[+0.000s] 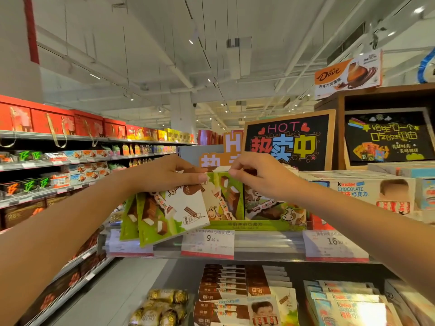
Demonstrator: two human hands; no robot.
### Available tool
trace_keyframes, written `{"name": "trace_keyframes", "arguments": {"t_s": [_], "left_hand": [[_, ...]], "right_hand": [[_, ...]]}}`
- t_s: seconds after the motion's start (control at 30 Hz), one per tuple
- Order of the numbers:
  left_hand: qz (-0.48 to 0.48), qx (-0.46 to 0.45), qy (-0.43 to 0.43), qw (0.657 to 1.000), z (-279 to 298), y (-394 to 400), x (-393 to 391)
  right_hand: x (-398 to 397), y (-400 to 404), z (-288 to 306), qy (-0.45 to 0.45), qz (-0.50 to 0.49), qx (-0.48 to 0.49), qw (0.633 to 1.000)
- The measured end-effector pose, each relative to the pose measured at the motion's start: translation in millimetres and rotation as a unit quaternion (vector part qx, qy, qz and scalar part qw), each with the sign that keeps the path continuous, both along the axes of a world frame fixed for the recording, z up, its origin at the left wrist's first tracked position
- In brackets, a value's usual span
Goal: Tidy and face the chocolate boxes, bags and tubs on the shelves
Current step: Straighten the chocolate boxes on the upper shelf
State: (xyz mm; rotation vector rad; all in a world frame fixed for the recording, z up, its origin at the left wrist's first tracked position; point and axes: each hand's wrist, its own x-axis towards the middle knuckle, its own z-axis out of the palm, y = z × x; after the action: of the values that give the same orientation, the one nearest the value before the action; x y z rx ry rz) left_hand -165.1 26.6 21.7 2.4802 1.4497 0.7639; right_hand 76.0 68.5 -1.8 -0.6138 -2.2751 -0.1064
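Observation:
My left hand (169,174) grips a fan of green-and-white chocolate boxes (169,215) by their top edges, and they hang tilted in front of the shelf. My right hand (256,175) pinches the top of a matching box (223,198) that stands upright in the green display tray (254,225) on the top shelf. More boxes with a cow print (273,208) stand in the tray to the right, partly hidden by my right wrist.
Kinder chocolate boxes (367,191) fill the top shelf at right. Price tags (208,243) line the shelf edge. Below sit brown boxes (223,285), gold-wrapped chocolates (162,307) and more Kinder packs (341,304). A chalkboard sign (289,142) stands behind. An aisle of shelves (58,165) runs left.

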Motion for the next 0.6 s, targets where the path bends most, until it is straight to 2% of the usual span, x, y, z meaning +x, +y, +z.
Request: {"name": "trace_keyframes", "arguments": {"t_s": [0.13,0.27,0.33,0.47,0.6], "left_hand": [[-0.002,-0.001,0.025,1.0,3.6,-2.7,2.1],[0.027,0.051,0.027,0.998,5.3,-1.9,9.1],[0.053,0.101,0.002,0.993,4.4,-0.8,17.8],[0.065,0.214,-0.095,0.97,5.7,4.1,40.4],[0.073,0.245,-0.159,0.954,9.3,8.0,56.0]], "right_hand": [[1.5,-8.2,15.8,-0.06,-0.022,-0.028,0.998],[3.4,-21.3,36.2,0.011,0.02,-0.088,0.996],[1.3,-27.6,42.1,0.038,0.058,-0.131,0.989],[-9.5,-35.7,41.6,-0.021,0.054,-0.183,0.981],[-12.9,-32.8,31.7,0.023,0.091,-0.216,0.972]]}}
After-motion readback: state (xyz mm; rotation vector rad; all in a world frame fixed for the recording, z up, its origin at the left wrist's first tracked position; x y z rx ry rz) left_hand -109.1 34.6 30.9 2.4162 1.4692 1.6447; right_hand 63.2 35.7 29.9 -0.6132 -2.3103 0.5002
